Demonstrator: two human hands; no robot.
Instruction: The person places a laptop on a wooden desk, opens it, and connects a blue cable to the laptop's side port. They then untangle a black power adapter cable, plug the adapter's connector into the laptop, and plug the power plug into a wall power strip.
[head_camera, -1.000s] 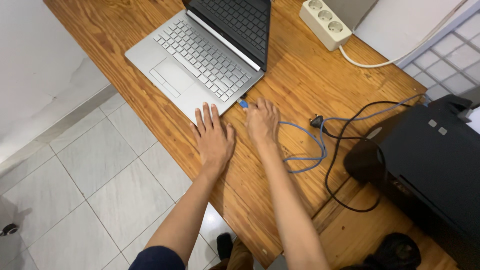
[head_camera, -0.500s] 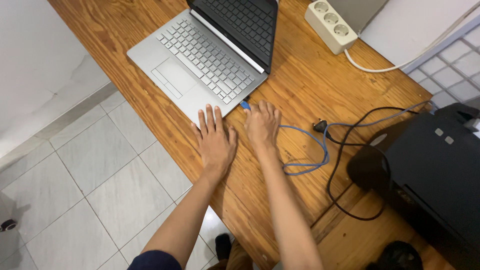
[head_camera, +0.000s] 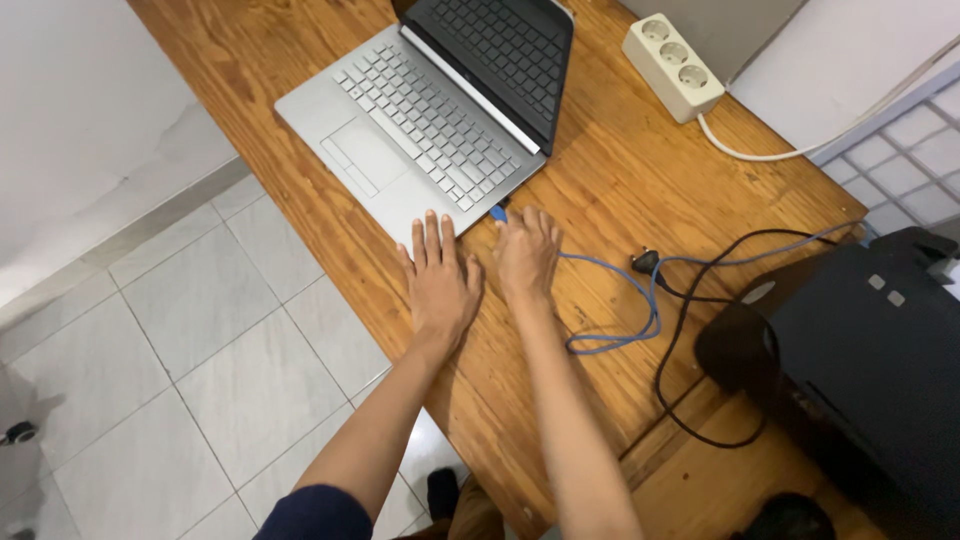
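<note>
Pale grey floor tiles at far left, smooth and square, with thin dark grout lines. Next, a wooden table of orange-brown pine, strongly grained and knotted, running diagonally across the view. On it, a silver laptop, lid open, matte metal deck, flat rectangular touchpad, light keys, dark glossy screen reflecting the keyboard.

Left hand flat, palm down, fingers straight and close together, fingertips touching the near corner of the laptop; released, grasping nothing. Just beside it, right hand, knuckles up, fingers curled forward at the laptop's near right edge, fingertips around a small bright-blue plug that sits against the laptop's side; looks pinched on it, though fingers hide the exact contact. Dark blue sleeve at bottom edge, on the left arm.

From under the right hand, a thin blue cable, round and rubbery, trailing right across the wood and looping back on itself. Crossing it, a thinner black cable in a wide loop, with a small black plug lying near the blue loop. Above, toward the back of the table, a cream plastic power strip, blocky, three round sockets in a row, white cord curving off to the right. At far right, a black printer, boxy matte plastic, small light rectangular buttons on top, resting on the table's end.
</note>
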